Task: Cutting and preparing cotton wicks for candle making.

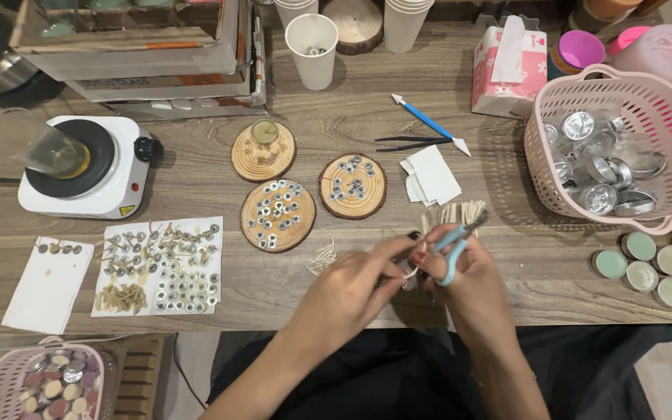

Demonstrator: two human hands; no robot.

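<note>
My right hand point(464, 280) grips small light-blue pliers point(454, 250) whose dark jaws point up and to the right. My left hand point(355, 289) pinches a thin pale wick point(411, 271) right beside the pliers' handles. Both hands meet over the front edge of the wooden table point(351, 124). A bundle of cut wicks point(454, 212) lies just beyond the hands. Short wick scraps point(322, 257) lie to the left of my left hand. Two wooden slices point(278, 215) point(352, 185) carry several metal wick tabs.
An electric hot plate point(87, 167) with a glass beaker stands at the left. White sheets point(161, 266) hold rows of tabbed wicks. A pink basket point(616, 148) of empty tins sits at the right, with filled tins point(655, 268) below it. Tweezers point(412, 143), a blue tool point(429, 123) and paper cups point(313, 50) lie beyond.
</note>
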